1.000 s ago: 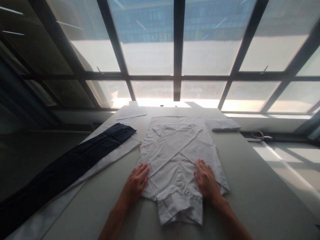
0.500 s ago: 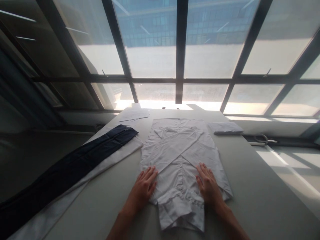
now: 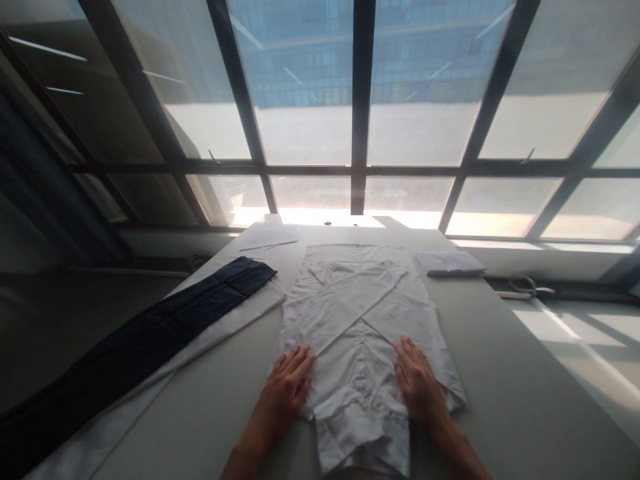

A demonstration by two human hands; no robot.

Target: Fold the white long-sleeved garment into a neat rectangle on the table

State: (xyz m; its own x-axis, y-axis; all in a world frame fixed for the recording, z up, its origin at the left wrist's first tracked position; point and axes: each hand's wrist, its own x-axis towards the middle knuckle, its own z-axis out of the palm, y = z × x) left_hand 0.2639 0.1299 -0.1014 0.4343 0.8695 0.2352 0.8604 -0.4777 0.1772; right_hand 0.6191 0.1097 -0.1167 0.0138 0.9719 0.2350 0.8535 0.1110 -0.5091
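Observation:
A white shirt (image 3: pixel 357 313) lies flat on the grey table (image 3: pixel 510 387), its sleeves folded across the body in an X. My left hand (image 3: pixel 287 390) rests flat on the shirt's near left edge, fingers stretched out. My right hand (image 3: pixel 417 385) lies flat on the near right side, fingers also spread. Both hands hold nothing. A crumpled end of the shirt (image 3: pixel 363 440) lies between my wrists at the near table edge.
A long dark navy cloth (image 3: pixel 130 347) lies on a white strip (image 3: pixel 165 373) along the table's left edge. A folded white garment (image 3: pixel 450 262) sits at the far right, flat white pieces (image 3: pixel 270 237) at the far left. Large windows stand behind the table.
My left hand slid a little right onto the shirt's edge. The right hand has barely moved, and the camera tilted slightly.

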